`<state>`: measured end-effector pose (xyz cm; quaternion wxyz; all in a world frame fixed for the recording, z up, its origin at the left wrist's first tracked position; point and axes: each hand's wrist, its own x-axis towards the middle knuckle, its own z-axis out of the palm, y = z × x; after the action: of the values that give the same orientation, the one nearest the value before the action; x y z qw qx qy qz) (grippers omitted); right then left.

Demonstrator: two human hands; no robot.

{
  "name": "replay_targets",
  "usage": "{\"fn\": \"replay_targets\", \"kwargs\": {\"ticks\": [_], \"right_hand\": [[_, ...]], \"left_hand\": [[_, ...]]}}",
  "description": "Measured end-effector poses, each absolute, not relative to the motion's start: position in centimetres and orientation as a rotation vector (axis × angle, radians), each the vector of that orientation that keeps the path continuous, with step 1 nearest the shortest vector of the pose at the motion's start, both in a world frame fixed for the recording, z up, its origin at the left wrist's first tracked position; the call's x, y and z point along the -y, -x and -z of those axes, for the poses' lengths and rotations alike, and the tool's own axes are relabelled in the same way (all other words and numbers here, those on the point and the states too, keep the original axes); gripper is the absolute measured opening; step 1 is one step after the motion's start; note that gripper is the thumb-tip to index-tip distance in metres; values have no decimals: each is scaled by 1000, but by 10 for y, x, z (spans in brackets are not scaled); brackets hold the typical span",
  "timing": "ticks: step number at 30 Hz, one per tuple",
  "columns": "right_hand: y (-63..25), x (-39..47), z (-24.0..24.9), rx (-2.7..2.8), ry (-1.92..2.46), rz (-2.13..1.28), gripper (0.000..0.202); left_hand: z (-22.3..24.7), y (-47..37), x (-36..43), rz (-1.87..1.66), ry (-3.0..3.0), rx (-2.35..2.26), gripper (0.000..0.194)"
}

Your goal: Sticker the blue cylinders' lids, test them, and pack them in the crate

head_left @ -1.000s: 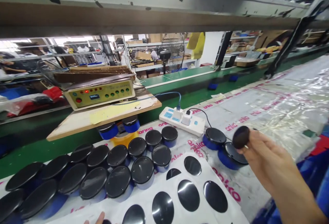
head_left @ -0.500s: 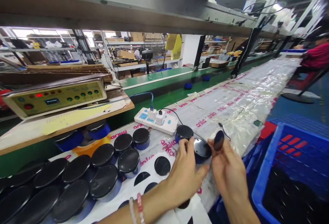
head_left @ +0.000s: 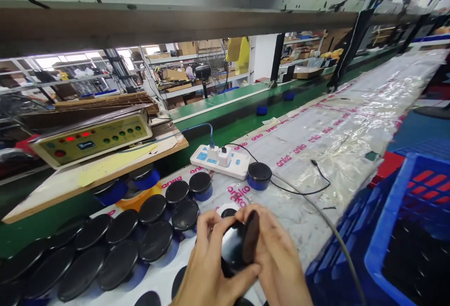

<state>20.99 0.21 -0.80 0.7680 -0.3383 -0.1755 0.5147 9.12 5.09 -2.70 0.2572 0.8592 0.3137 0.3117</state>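
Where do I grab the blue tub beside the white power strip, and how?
I'd grip the tub by its round blue wall, thumb and fingers on opposite sides, coming from the near side and above. It stands upright with its flat black top up, so the wall looks easiest to pinch. The power strip sits close on its left and cables pass its right.

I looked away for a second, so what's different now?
The left hand picked up a black-topped container from near the power strip and brought it closer to the person. The right hand, still holding a black disc, moved close to its top. The control box now shows two bright red lights, not one. The power strip and other containers stayed put.
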Motion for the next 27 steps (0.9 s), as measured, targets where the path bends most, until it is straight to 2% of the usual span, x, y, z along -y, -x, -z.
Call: {"fn": "replay_targets", "kwargs": {"ticks": [5,9,14,27], "right_hand": [[-200,-8,26,304,829,-1164,26],[-202,1,26,321,868,-1068,29],[-189,1,28,320,920,-1050,29],[-184,-9,21,317,1058,-966,35]], "left_hand": [[56,-55,-53,-614,-2391,-644,81],[49,-43,-58,-755,-2565,-539,78],[35,-37,-57,-632,-2599,-489,72],[33,-36,-47,-810,-3021,-529,59]]}}
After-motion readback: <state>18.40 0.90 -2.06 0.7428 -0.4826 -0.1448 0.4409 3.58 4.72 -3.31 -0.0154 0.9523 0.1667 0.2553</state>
